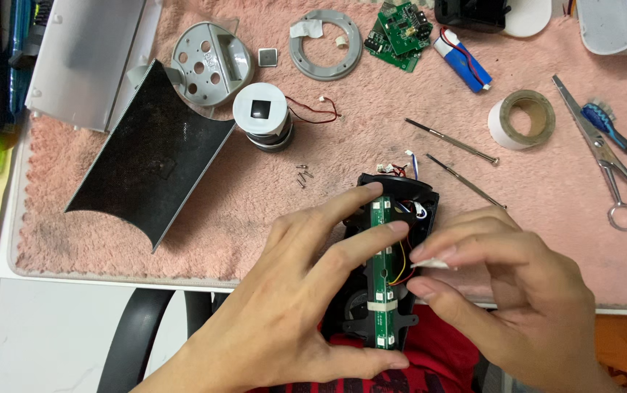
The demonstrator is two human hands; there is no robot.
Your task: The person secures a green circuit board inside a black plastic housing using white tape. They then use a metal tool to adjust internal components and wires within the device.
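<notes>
The black device housing (390, 269) sits at the lower centre of the frame, overhanging the near edge of the pink mat (415, 131) and the counter (51, 320), so its lower end hangs over the person's lap. A narrow green LED circuit strip (382, 280) runs lengthwise down its open face, with red and yellow wires beside it.

The left hand (306, 291) comes in from the lower left, palm down, fingers spread and curled around the housing's left side; the index and middle fingertips rest on the strip's upper part and the thumb lies along the bottom end. The right hand (510, 291) enters from the lower right, with thumb and forefinger pinched narrowly on a small white piece of tape (434, 263) just right of the strip.

Open mat lies left of the hands, up to the curved black mesh panel (146, 156) in the left half. Close above the housing are two thin screwdrivers (452, 142) and a few loose screws (303, 175). A tape roll (521, 118) and scissors (608, 164) lie towards the upper right, a blue battery (463, 60) and green circuit boards (399, 33) along the top.
</notes>
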